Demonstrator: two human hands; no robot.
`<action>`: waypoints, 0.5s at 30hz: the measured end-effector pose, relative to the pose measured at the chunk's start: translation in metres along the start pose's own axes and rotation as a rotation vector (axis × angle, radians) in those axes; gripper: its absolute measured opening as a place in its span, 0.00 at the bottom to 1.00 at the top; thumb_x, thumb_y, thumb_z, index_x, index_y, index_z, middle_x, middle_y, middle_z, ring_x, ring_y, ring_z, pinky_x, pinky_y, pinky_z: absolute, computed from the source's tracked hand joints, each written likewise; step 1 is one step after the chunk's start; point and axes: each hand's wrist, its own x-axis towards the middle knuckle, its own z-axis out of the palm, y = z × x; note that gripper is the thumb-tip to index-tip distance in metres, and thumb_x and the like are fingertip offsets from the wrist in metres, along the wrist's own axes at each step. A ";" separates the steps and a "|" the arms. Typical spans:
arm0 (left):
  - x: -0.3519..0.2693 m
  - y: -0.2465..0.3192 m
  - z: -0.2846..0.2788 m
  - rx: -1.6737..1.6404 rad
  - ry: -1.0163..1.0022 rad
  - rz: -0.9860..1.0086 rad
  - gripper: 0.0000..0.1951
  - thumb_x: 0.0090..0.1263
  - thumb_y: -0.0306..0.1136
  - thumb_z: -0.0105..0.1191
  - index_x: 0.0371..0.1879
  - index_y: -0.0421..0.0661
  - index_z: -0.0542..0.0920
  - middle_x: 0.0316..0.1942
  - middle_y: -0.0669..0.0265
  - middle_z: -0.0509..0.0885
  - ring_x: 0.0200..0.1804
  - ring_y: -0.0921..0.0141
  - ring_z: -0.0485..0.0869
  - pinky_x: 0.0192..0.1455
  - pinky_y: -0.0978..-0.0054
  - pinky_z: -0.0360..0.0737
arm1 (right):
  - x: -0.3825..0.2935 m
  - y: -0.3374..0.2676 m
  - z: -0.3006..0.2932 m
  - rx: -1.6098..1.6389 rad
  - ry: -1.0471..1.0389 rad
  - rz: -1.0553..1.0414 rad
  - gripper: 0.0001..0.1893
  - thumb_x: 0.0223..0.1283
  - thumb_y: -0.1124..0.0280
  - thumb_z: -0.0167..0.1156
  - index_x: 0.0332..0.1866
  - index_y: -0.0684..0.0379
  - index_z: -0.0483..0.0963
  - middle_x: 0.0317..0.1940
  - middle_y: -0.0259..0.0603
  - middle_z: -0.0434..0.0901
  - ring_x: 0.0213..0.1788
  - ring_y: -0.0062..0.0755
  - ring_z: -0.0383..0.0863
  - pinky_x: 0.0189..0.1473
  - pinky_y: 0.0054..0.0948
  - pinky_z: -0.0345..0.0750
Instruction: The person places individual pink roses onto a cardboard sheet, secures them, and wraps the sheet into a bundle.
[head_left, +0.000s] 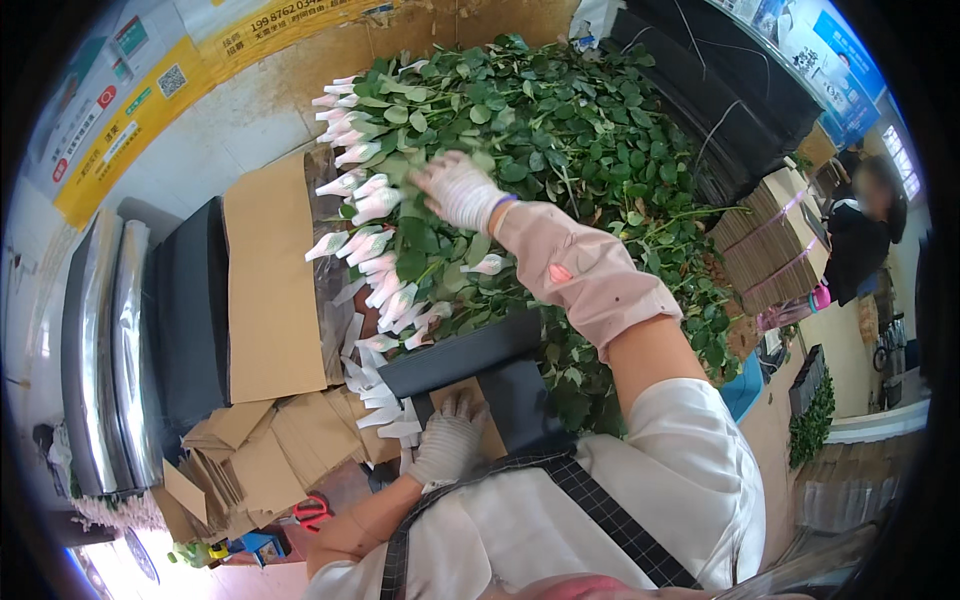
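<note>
In a knitted glove, my right hand reaches over a large heap of leafy green rose stems, close to the flower heads. Whether its fingers grip a stem is unclear. White mesh sleeves cover the pale pink rose buds, most of which line the heap's left side. One sleeved bud lies further in, among leaves. My left hand, also gloved, rests flat with fingers spread on a small cardboard piece. Beneath that piece is a black sheet, beside a folded black corrugated strip.
Loose white mesh sleeves lie left of the black strip. Cardboard pieces, red-handled scissors, a large cardboard sheet and shiny film rolls are at left. Black sheets and bundled cardboard stand right; a person is beyond.
</note>
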 end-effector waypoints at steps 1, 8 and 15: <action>-0.001 -0.008 0.015 0.066 0.110 0.054 0.33 0.52 0.41 0.61 0.59 0.46 0.69 0.63 0.48 0.64 0.65 0.52 0.64 0.60 0.59 0.69 | -0.005 -0.010 -0.006 -0.010 -0.156 -0.049 0.18 0.55 0.62 0.57 0.51 0.54 0.72 0.44 0.38 0.79 0.55 0.39 0.73 0.60 0.39 0.66; -0.007 -0.006 0.008 -0.006 0.068 -0.001 0.39 0.46 0.49 0.66 0.60 0.46 0.69 0.67 0.48 0.59 0.68 0.51 0.58 0.65 0.56 0.63 | -0.125 0.057 -0.090 0.173 0.658 -0.151 0.09 0.46 0.79 0.57 0.34 0.55 0.75 0.32 0.37 0.76 0.33 0.32 0.77 0.40 0.32 0.74; -0.002 -0.005 0.005 -0.005 0.063 0.017 0.41 0.50 0.58 0.61 0.61 0.48 0.69 0.69 0.51 0.57 0.69 0.52 0.57 0.67 0.57 0.60 | -0.240 0.103 -0.295 1.044 1.480 0.137 0.18 0.67 0.59 0.46 0.51 0.62 0.71 0.46 0.41 0.76 0.43 0.29 0.76 0.47 0.31 0.74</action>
